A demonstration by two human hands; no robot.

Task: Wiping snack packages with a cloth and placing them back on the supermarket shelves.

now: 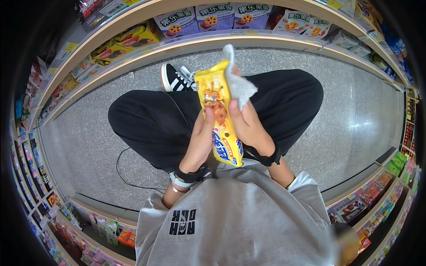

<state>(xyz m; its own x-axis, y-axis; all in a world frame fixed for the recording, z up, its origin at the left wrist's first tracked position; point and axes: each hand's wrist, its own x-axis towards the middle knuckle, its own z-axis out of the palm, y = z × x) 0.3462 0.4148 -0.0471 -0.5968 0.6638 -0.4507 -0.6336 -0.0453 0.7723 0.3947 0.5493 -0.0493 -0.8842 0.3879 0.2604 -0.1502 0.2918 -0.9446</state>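
Observation:
A yellow cookie packet point(218, 99) stands lengthwise between my two hands, above my crossed legs. My left hand point(198, 138) grips its left side, thumb on the printed front. On the other side my right hand point(251, 128) holds the packet's edge, with its thumb near the front. A grey cloth point(238, 81) lies along the packet's upper right edge, partly in my right hand; some fingers behind the packet and cloth are hidden. Both wrists carry black straps.
Ahead is a low curved shelf with purple biscuit boxes point(216, 18), yellow biscuit packs point(136, 36) and white boxes point(296, 23). More stocked shelves point(369, 196) stand behind and at both sides. A thin black cable point(118, 166) lies on the grey floor point(86, 143) at the left.

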